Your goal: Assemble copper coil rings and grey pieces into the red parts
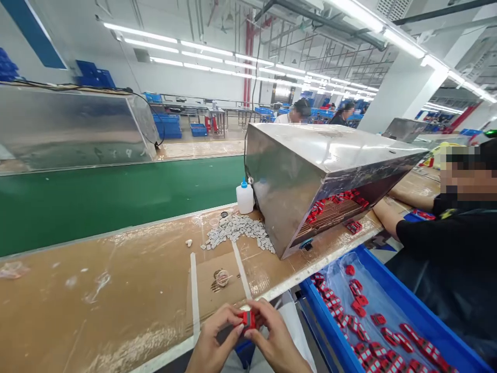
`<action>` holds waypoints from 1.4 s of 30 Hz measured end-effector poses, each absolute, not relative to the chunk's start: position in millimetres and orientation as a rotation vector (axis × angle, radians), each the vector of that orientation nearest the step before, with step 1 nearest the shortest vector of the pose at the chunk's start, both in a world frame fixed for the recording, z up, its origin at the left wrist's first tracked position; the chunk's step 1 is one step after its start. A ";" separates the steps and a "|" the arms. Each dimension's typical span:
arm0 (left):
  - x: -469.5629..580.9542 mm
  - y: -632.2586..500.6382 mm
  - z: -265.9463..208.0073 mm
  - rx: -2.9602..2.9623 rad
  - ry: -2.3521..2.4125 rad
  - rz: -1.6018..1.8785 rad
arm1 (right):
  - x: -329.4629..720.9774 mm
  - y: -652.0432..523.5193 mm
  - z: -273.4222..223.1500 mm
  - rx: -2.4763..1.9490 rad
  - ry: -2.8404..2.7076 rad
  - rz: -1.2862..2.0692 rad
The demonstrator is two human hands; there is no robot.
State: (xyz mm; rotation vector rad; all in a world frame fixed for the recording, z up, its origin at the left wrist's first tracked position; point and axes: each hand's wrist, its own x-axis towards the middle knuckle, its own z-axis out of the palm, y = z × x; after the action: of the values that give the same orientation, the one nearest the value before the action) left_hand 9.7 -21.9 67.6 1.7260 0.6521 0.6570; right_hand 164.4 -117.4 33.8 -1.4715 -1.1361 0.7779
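Just off the table's front edge, my left hand and my right hand pinch a small red toy car from either side. A dark grey strip runs along its upper face; fingertips hide its ends. On the table beyond my hands lies a small round dish with a thin stick across it, on a taped cardboard sheet. Farther back, a heap of small grey rectangular pieces spreads beside a white bottle with a blue cap.
A metal box with an open front holds several red parts. Right of my hands stands a blue crate with many red toy cars. A co-worker in dark clothing sits at the right. A green conveyor belt runs behind the table.
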 end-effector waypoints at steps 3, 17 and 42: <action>-9.6 -18.7 55.4 1.777 0.683 0.689 | 155.7 -110.8 42.8 -1.470 -1.344 0.754; -21.4 -62.0 52.3 1.737 0.812 0.811 | 148.6 -140.1 52.8 -1.435 -1.473 0.669; 41.1 -62.3 51.7 1.681 0.520 0.907 | 183.3 -148.4 37.0 -1.167 -1.030 0.818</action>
State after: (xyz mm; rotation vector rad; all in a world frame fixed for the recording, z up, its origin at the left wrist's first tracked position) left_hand 41.1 -62.3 51.7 1.6812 0.5204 0.9066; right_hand 183.3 -148.4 37.0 -1.1666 -1.0305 0.8176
